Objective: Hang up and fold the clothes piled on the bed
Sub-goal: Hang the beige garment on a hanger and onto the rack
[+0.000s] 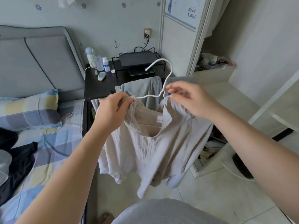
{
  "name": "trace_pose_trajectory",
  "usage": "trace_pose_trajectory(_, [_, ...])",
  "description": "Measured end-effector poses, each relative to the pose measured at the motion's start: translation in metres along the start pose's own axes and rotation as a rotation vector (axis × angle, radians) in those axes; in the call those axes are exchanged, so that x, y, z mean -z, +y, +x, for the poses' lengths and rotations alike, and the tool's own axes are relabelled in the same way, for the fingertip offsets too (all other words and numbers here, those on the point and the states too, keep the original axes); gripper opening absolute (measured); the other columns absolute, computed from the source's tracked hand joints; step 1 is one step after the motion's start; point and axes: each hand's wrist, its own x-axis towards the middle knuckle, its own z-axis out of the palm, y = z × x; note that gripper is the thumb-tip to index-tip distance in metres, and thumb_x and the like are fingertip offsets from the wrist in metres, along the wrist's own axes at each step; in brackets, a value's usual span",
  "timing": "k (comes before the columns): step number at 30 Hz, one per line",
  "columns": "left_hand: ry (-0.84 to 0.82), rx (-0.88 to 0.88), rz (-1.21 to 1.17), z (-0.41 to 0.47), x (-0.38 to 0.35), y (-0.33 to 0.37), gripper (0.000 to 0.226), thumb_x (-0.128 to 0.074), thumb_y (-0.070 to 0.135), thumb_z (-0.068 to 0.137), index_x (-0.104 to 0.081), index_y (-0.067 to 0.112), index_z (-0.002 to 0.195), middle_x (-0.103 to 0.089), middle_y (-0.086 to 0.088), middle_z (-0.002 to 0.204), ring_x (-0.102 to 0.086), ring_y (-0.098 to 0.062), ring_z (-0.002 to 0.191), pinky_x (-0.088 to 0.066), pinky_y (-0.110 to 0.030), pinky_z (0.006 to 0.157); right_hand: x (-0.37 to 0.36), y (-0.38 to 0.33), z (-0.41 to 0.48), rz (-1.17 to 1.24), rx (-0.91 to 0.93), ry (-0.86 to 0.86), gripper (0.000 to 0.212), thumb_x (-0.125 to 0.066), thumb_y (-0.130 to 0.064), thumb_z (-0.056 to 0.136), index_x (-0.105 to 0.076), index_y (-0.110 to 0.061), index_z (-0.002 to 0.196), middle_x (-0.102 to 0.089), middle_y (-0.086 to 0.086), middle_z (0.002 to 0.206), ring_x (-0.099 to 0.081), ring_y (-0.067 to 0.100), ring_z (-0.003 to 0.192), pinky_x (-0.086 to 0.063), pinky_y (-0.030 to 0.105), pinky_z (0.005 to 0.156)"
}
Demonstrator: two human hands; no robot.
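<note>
Both hands are up in front of the chest, and between them hangs a beige blouse (pixel 155 147) on a white wire hanger (pixel 164 88). The left hand (pixel 113 109) has thumb and curled fingers pinched tight on the bunched cloth of one shoulder, just where the hanger's arm runs into the fabric. The right hand (pixel 189 101) pinches with thumb and forefinger at the foot of the hanger's twisted neck, where the wire meets the other shoulder of the blouse. Its remaining fingers are loosely spread, and whether any cloth is caught in that pinch cannot be told. Above the right hand's grip the hook rises and curls over toward the left. Below both grips the blouse falls open at the neckline, a small white label (pixel 159 120) showing inside the collar, and its hem and sleeves dangle free above the tiled floor (pixel 215 196). Just beyond the held shoulders a grey garment (pixel 145 89) is draped. Farther out past it stands a black nightstand (pixel 100 88) with bottles (pixel 89 56) on it. To the left of the left forearm lies the bed (pixel 53 143) with its checked sheet and a pillow (pixel 29 109). Dark clothes (pixel 17 160) are heaped at the bed's near edge, well apart from the blouse. To the right of the right hand an open wardrobe (pixel 178 46) stands.
</note>
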Motion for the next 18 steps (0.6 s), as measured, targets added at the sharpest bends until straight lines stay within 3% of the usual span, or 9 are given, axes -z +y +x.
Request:
trace_pose_trajectory(2, [0.003, 0.022, -0.015, 0.008, -0.007, 0.003, 0.015, -0.058, 0.026, 0.1, -0.058, 0.03, 0.086, -0.057, 0.018, 0.072, -0.051, -0.002, 0.069, -0.037, -0.024, 0.064, 0.026, 0.018, -0.017, -0.021, -0.111, -0.068, 0.031, -0.064, -0.029, 0.096, -0.058, -0.031, 0.126, -0.065, -0.01, 0.115, -0.062, 0.001, 0.106, -0.047, 0.02, 0.093])
trace_pose_trajectory(4, [0.002, 0.028, -0.031, 0.02, -0.017, 0.01, 0.014, -0.055, 0.031, 0.099, -0.057, 0.031, 0.086, -0.056, 0.016, 0.069, -0.05, -0.003, 0.066, -0.04, -0.029, 0.067, 0.047, 0.034, -0.034, -0.123, -0.184, -0.14, 0.014, -0.062, -0.032, 0.097, -0.063, -0.02, 0.103, -0.063, -0.012, 0.091, -0.059, 0.0, 0.08, -0.045, 0.02, 0.077])
trace_pose_trajectory(6, [-0.009, 0.02, -0.035, 0.032, -0.033, 0.022, 0.015, -0.054, 0.032, 0.1, -0.056, 0.03, 0.086, -0.055, 0.014, 0.067, -0.05, -0.007, 0.066, -0.046, -0.038, 0.074, 0.062, 0.044, -0.048, -0.193, -0.237, -0.138, 0.035, -0.059, -0.032, 0.099, -0.048, -0.009, 0.074, -0.042, -0.012, 0.065, -0.039, 0.003, 0.058, -0.031, 0.022, 0.058])
trace_pose_trajectory(9, [-0.092, -0.008, 0.002, 0.052, -0.065, 0.043, 0.015, -0.051, 0.032, 0.103, -0.057, 0.024, 0.09, -0.056, 0.013, 0.073, -0.056, -0.021, 0.075, -0.049, -0.054, 0.087, 0.079, 0.051, -0.071, -0.185, -0.265, -0.035, 0.042, -0.056, -0.02, 0.102, -0.037, -0.008, 0.066, -0.032, -0.008, 0.059, -0.032, 0.001, 0.052, -0.024, 0.022, 0.053])
trace_pose_trajectory(12, [-0.155, -0.042, 0.018, 0.069, -0.1, 0.062, 0.018, -0.051, 0.034, 0.103, -0.06, 0.021, 0.094, -0.057, 0.013, 0.08, -0.056, -0.028, 0.09, -0.044, -0.051, 0.092, 0.094, 0.059, -0.092, -0.083, -0.32, 0.102, 0.041, -0.051, -0.014, 0.104, -0.035, -0.012, 0.066, -0.032, -0.008, 0.06, -0.032, 0.003, 0.056, -0.025, 0.023, 0.055])
trace_pose_trajectory(15, [-0.208, -0.052, 0.037, 0.086, -0.135, 0.077, 0.025, -0.05, 0.039, 0.102, -0.065, 0.021, 0.111, -0.062, 0.003, 0.112, -0.05, -0.03, 0.114, -0.037, -0.046, 0.1, 0.103, 0.071, -0.113, 0.055, -0.407, 0.271, 0.042, -0.052, -0.019, 0.104, -0.038, -0.003, 0.068, -0.034, -0.001, 0.064, -0.035, 0.011, 0.06, -0.025, 0.031, 0.059])
trace_pose_trajectory(18, [-0.259, -0.12, -0.024, 0.102, -0.169, 0.091, 0.034, -0.052, 0.038, 0.102, -0.059, 0.021, 0.131, -0.055, -0.001, 0.139, -0.041, -0.028, 0.134, -0.029, -0.045, 0.112, 0.11, 0.082, -0.126, 0.128, -0.499, 0.439, 0.045, -0.057, -0.034, 0.099, -0.047, 0.001, 0.073, -0.042, 0.006, 0.068, -0.042, 0.016, 0.064, -0.026, 0.033, 0.064])
